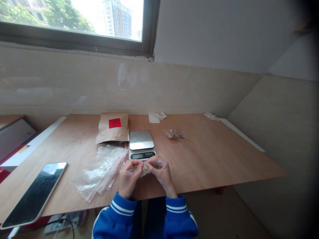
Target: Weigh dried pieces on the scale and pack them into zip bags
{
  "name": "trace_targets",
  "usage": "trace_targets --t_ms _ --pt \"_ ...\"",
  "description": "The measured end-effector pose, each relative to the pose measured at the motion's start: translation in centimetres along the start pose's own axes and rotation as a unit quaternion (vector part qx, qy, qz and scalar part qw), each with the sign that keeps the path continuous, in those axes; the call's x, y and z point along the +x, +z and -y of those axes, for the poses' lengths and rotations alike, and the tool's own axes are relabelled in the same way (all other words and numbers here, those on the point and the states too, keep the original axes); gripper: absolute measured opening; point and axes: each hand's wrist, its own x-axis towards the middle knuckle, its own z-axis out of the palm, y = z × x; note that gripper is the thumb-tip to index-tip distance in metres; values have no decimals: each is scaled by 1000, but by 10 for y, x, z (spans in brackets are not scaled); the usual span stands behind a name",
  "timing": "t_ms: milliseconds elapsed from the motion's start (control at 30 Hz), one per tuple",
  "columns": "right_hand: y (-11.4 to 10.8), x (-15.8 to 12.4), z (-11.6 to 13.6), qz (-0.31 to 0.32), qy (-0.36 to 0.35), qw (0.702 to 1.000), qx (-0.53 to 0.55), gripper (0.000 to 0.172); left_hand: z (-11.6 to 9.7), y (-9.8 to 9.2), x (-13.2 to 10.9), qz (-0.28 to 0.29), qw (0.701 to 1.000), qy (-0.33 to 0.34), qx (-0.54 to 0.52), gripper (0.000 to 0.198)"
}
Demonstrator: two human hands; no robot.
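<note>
Just beyond the white-striped blue cuffs [176, 206], at the near side of the wooden tabletop [204, 162], held up in both hands: a small transparent plastic bag [145, 170] with pale bits showing inside. Likely light and limp, slick on the outside, quick to crease or sag, and hardly breakable; probably best taken by the rim, a pinch on each side of the middle, with little force. Seen in just such a grip: left hand [128, 177] curled, thumb and fingers nipping the film; right hand [161, 172] likewise, close beside, with thumbs nearly meeting. Cannot tell about contact with the tabletop below, nor about the hidden fingers. Farther left, lying flat, a black-screened phone [36, 192], and nearer the left hand, a loose layer of transparent bags with red seal lines [104, 169]. Right behind the hands, a white digital scale with a square silver plate [141, 140]. Beyond, a brown paper pouch with a red label [113, 128] to the left, and a filled transparent bag [175, 134] to the right.
</note>
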Motion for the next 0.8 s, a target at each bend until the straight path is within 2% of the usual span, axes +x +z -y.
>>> trace_targets --t_ms 200,433,600,800 --pt "0 0 1 -5 4 1000 -23 6 1 -3 0 36 999 -17 -18 22" --pt "-1 0 5 7 -31 995 -93 9 1 -5 1 18 1000 -4 -12 19" --pt "0 0 7 4 -50 993 -106 6 -3 -4 1 18 999 29 18 16" --pt "0 -1 10 -22 -68 989 -131 7 -9 0 -2 4 999 40 36 15"
